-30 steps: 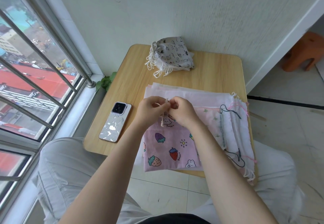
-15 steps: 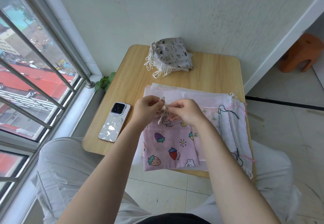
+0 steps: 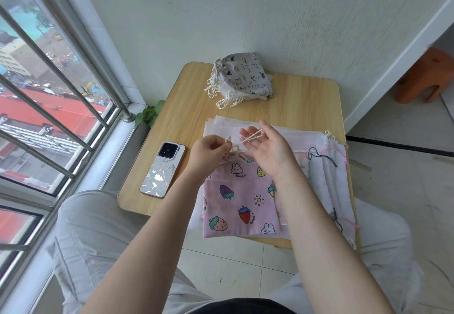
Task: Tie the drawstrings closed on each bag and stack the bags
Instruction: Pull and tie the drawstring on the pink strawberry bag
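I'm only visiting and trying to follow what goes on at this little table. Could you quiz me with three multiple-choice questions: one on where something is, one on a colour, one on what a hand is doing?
1. Where does the phone lie?
A. left of the pink bag
B. on the grey bags
C. on the floor

2. What colour is the strawberry-print bag?
A. green
B. pink
C. black

3. What is the left hand doing?
A. lying flat on the table
B. holding the phone
C. pinching the drawstring

Answers: 1 A, it lies on the table towards the window. 2 B, its cloth is pink under the fruit and rabbits. 3 C, its fingertips pinch the drawstring at the bag's gathered mouth, while the right hand has it looped round spread fingers.
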Motion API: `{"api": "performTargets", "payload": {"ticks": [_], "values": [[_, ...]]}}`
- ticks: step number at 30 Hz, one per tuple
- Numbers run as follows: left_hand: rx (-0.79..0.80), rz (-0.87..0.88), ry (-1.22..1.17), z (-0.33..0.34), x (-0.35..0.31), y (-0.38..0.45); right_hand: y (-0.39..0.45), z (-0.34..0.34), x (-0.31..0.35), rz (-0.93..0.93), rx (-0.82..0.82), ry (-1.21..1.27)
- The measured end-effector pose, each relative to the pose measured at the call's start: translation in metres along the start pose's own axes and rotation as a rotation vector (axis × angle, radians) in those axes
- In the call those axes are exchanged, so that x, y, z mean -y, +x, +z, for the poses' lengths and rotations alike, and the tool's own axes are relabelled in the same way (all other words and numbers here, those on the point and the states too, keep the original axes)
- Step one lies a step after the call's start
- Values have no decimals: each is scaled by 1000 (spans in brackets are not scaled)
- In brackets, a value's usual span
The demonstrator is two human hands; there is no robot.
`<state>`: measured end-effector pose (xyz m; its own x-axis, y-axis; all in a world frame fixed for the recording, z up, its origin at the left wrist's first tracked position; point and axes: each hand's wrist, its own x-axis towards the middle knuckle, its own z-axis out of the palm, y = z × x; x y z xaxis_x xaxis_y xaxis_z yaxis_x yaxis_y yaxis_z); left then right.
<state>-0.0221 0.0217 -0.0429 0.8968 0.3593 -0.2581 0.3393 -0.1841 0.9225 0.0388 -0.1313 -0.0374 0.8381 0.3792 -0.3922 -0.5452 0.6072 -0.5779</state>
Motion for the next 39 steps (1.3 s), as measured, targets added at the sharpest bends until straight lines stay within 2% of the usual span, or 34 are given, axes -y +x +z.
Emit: {"api": "performTargets", "payload": {"ticks": [3, 5, 7, 9, 12, 15, 18, 21, 25, 27, 29, 31, 34, 39], "values": [[-110, -39, 10, -4, 2, 3, 2, -1, -1, -5, -35, 21], [-188, -93, -5, -10, 5, 7, 5, -7, 4, -46, -109, -88], [-177, -125, 0, -11, 7, 4, 6, -11, 8, -106, -160, -271], [-151, -123, -5, -9, 6, 2, 6, -12, 8, -161, -174, -518], [-88, -119, -24, -7, 2, 1, 2, -4, 5, -215, -150, -1092], [-65, -130, -7, -6, -3, 4, -2, 5, 7, -174, -3, -1557], [-51, -142, 7, -6, -6, 5, -3, 10, 5, -89, 118, -1824], [-80, -146, 51, -6, -5, 7, -2, 9, 3, -149, 130, -1857], [-208, -39, 441, -8, 2, 9, -4, 9, 2, -164, 120, -1732], [-153, 115, 457, -11, 5, 8, -5, 10, 3, -175, 116, -1720], [-14, 194, 399, -10, 2, 7, -5, 10, 5, -185, 115, -1700], [58, 217, 439, -8, 2, 9, -6, 11, 7, -191, 119, -1702], [22, 244, 543, -11, 2, 12, -8, 10, 10, -187, 104, -1750], [63, 167, 627, -18, -2, 12, -3, 4, 8, -177, 67, -1790]]}}
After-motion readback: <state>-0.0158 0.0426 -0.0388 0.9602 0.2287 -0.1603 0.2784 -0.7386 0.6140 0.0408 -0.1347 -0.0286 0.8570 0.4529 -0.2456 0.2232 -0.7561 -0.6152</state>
